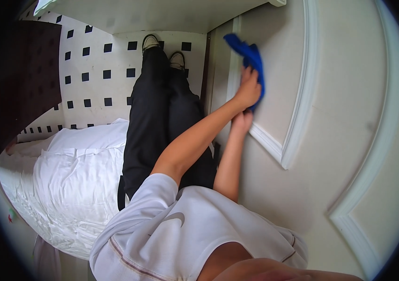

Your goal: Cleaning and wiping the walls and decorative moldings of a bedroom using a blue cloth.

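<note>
A blue cloth (255, 58) hangs bunched and folded beside the pale moulded panel (279, 79), on my right. My left hand (250, 89) reaches across my body and grips the cloth near its middle, with a loose end sticking out beyond the fingers. Just below it, my right hand (242, 121) is closed at the cloth's lower end, its fingertips partly hidden behind the left hand and the fabric. Whether the cloth presses on the panel or hangs slightly off it, I cannot tell.
White bedding (77, 173) lies to my left, near a dark brown board (26, 79). Ahead is a white floor with black squares (108, 74), below a pale overhanging edge (152, 18). Raised white moulding (298, 112) runs along the panelled surface. My shoes (151, 42) show at the far end.
</note>
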